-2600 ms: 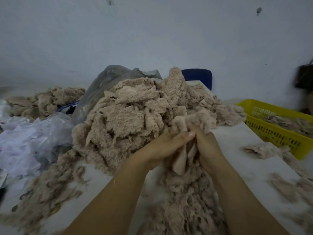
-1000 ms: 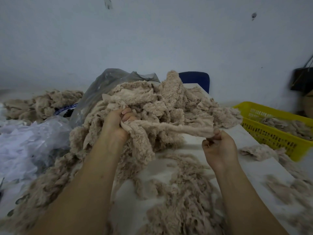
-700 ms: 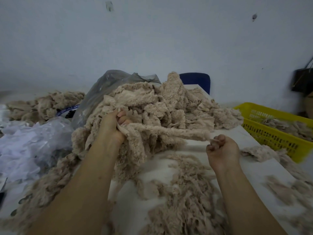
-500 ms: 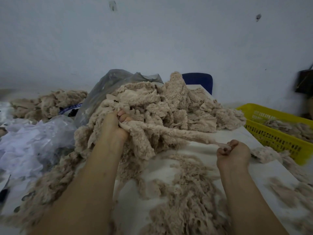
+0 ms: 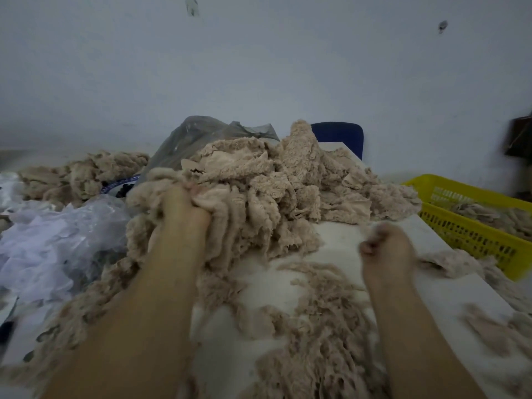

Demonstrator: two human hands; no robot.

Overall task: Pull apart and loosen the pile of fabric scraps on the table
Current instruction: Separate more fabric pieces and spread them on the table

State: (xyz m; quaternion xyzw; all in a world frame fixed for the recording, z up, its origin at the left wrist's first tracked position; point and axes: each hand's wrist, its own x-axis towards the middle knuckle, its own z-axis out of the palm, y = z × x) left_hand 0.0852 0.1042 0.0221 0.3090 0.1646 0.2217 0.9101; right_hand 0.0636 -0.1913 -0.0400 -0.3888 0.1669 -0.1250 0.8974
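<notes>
"Reporting on the pile of fabric scraps (image 5: 288,182): beige, fleecy, heaped centrally on the surface (image 5: 339,234), thinner strands (image 5: 322,326) trailing toward the near edge."
"Hands?"
"Left hand (image 5: 184,208) grips a bunch at the pile's left front. Right hand (image 5: 385,249) curled, blurred, just right of the pile; whether it holds anything cannot be told."

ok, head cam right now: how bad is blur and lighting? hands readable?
Head view: dim, flat light, no glare. Right hand is smeared by motion blur; fingers look curled, grip unreadable. Left hand is soft-edged but clearly grips the pile. Basket is sharper.
</notes>
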